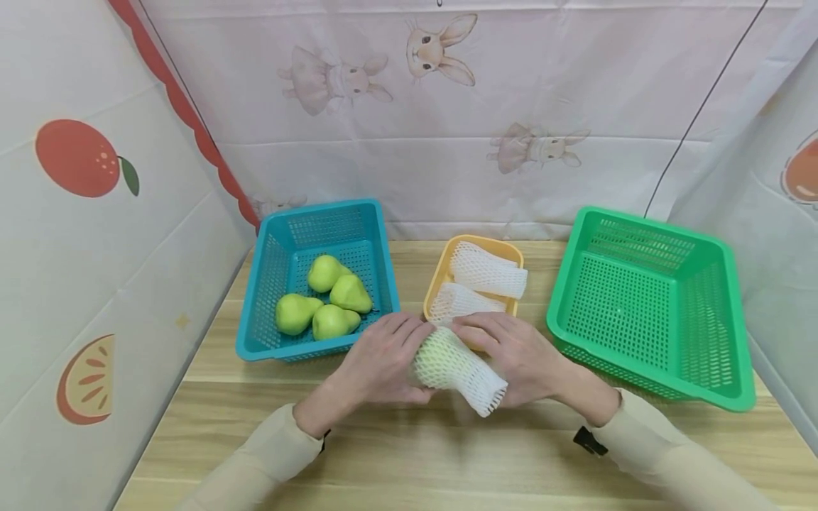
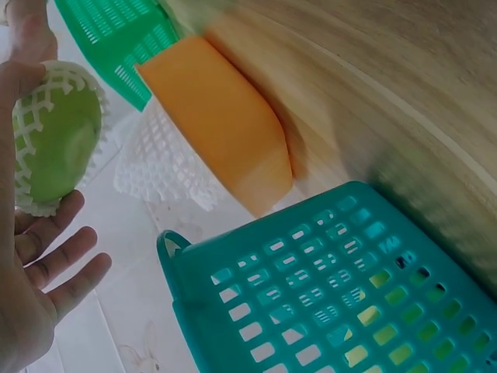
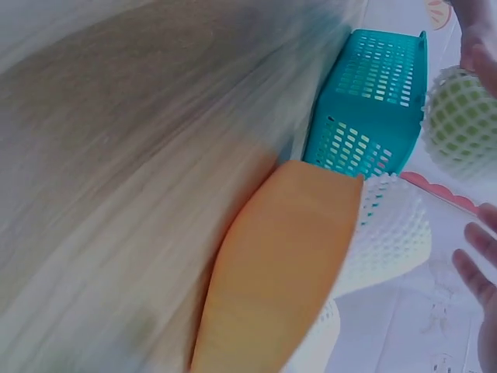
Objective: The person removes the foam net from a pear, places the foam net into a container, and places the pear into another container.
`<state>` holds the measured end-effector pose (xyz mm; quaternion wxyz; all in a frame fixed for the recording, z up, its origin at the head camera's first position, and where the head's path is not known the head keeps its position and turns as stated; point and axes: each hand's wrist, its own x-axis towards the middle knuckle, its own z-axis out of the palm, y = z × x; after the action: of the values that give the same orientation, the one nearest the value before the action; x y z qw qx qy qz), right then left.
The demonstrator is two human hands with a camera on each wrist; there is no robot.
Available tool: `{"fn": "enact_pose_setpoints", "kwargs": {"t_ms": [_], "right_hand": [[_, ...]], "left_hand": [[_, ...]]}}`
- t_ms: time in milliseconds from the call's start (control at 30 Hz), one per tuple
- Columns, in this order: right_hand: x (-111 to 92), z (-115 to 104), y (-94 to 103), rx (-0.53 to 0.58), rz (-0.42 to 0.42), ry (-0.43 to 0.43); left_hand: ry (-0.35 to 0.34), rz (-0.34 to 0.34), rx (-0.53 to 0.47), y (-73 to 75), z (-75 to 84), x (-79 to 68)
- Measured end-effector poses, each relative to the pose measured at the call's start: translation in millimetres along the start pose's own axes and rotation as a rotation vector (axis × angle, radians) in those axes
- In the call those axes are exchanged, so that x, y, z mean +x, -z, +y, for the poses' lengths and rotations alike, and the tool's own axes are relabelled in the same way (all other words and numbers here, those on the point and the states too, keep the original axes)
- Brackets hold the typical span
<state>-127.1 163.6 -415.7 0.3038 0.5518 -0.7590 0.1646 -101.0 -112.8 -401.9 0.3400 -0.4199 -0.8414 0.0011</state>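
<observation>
A green pear point(image 2: 74, 144) sits partly inside a white foam net sleeve point(image 1: 469, 372), whose narrow end hangs toward the table front. My left hand point(image 1: 388, 358) grips the pear through the net, thumb and index finger on opposite sides in the left wrist view, the other fingers spread. At the sleeve's wide end, my right hand point(image 1: 520, 355) pinches the net near its edge; its thumb is hidden in the head view. Its other fingertips point(image 3: 481, 242) stand apart from the pear. Bare green skin shows at the wide opening in the left wrist view.
A blue basket point(image 1: 255, 305) at left holds several green pears point(image 1: 332, 321). Behind my hands, an orange tray point(image 1: 441, 273) contains white net sleeves point(image 1: 488, 270). A green basket point(image 1: 639, 312) stands on the wooden table point(image 1: 358, 454) at right. Printed curtains surround the back and sides.
</observation>
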Motion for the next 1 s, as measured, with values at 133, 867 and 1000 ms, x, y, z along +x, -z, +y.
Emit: {"fn": "enact_pose_setpoints", "kwargs": {"t_ms": [133, 867, 1000], "right_hand": [[-3, -3, 11.8, 0.018, -0.086, -0.084], [8, -21, 27.7, -0.088, -0.155, -0.363], [15, -23, 23.5, -0.145, -0.149, -0.358]], "left_hand": [[0.015, -0.005, 0.011, 1.1, -3.3, -1.0], [0.07, -0.005, 0.06, -5.5, -9.5, -6.0], [0.059, 0.001, 0.069, -6.9, -8.5, -5.3]]}}
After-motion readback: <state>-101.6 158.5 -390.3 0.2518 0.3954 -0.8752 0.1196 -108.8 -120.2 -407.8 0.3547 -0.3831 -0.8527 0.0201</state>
